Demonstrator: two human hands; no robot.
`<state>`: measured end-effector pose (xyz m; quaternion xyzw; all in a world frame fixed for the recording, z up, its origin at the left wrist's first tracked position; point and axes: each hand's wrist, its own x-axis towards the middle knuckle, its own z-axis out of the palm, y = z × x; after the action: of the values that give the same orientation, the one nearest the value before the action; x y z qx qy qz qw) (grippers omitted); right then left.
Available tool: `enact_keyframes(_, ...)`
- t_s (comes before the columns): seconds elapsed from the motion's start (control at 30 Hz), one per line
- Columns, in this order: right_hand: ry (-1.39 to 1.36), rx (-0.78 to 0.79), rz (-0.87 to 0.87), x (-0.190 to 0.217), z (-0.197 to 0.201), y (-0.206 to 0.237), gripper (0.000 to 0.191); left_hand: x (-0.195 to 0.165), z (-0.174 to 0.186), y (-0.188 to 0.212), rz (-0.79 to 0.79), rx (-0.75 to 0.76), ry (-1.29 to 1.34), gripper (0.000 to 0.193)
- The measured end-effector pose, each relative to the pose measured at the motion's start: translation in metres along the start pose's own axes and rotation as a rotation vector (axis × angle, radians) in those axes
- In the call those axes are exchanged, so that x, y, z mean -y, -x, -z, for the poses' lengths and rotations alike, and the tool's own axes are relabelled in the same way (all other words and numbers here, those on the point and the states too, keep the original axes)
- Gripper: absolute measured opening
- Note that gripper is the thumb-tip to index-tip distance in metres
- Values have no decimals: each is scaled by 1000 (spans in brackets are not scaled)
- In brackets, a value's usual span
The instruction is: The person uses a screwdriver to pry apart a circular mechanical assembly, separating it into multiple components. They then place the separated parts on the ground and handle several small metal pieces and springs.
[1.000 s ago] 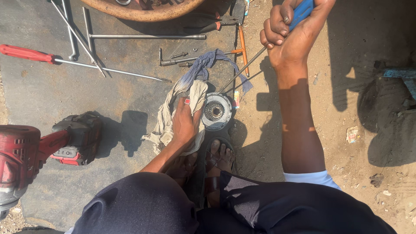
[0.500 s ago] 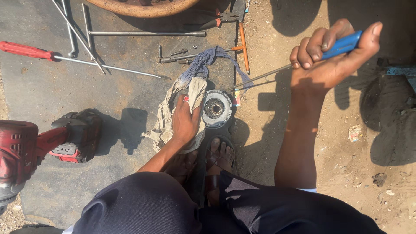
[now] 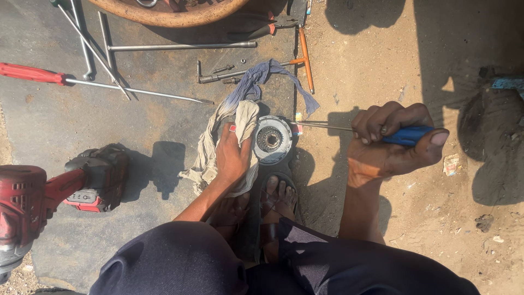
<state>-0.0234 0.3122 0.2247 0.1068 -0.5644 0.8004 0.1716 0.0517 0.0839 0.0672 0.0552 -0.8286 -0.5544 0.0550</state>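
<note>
A round metal gear part (image 3: 271,140) lies on the dark mat (image 3: 153,120), just ahead of my sandalled feet (image 3: 273,199). My left hand (image 3: 232,158) presses a dirty beige rag (image 3: 210,150) against its left side. My right hand (image 3: 390,145) grips the blue handle of a screwdriver (image 3: 406,135). The shaft runs left and its tip meets the right edge of the part.
A red cordless drill (image 3: 49,196) lies at the left. A long red-handled screwdriver (image 3: 82,81), metal rods (image 3: 180,46), an orange-handled tool (image 3: 304,52) and small bolts lie farther out. A rusty rim (image 3: 169,11) sits at the top. Sandy ground spreads to the right.
My right hand came down from the upper right and swung the screwdriver level, bringing its tip to the part's right edge. My left hand stayed on the rag.
</note>
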Motion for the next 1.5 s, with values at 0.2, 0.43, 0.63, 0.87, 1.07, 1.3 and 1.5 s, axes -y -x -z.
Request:
enact_keyframes(0.2, -47, -26, 2, -1, 1, 4, 65, 0, 1, -2, 11, 1, 11, 34)
enact_keyframes(0.43, -91, -111, -9, 5, 5, 15, 70, 1, 0, -2, 37, 23, 18, 33)
enact_keyframes(0.63, -97, -150, 21, 14, 1, 12, 74, 2, 3, -5, 14, 33, 51, 33)
enact_keyframes(0.87, -38, -147, 21, 12, -2, 11, 74, 3, 6, -6, 11, 63, 68, 32)
enact_keyframes(1.07, 22, -164, -6, 13, -4, 15, 72, 4, 5, -6, -10, 50, 35, 33)
enact_keyframes(1.3, -23, -153, -4, 13, -5, 14, 75, 4, 9, -8, 23, 74, -1, 32)
enact_keyframes(1.5, 49, -150, 27, 6, -11, 17, 69, 10, 23, 3, 156, 47, -115, 30)
